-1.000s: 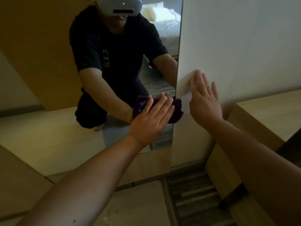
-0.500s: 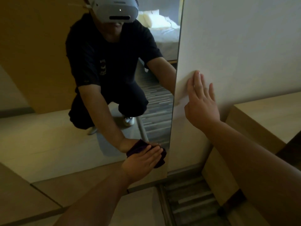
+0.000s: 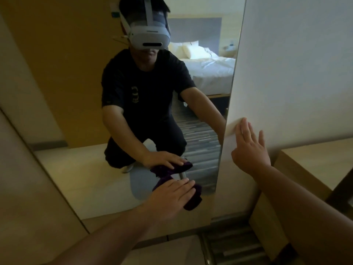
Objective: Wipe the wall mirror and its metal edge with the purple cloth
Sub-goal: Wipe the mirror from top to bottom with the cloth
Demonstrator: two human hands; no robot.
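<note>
Purple cloth (image 3: 193,199) pressed flat against lower wall mirror (image 3: 86,111), near its right metal edge (image 3: 222,150). Left hand (image 3: 172,196) on cloth, fingers straight. Right hand (image 3: 250,152) flat on white wall (image 3: 296,64), grasping nothing.

cloth (image 3: 193,199) mostly hidden under left hand (image 3: 170,196), mirror (image 3: 80,104) cut off at top edge, its metal edge (image 3: 228,119) too thin to make out, desk (image 3: 317,161) cut off at right

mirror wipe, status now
Left hand flat, pressing purple cloth on lower mirror. Right hand flat on white wall. Nothing in the way.
</note>
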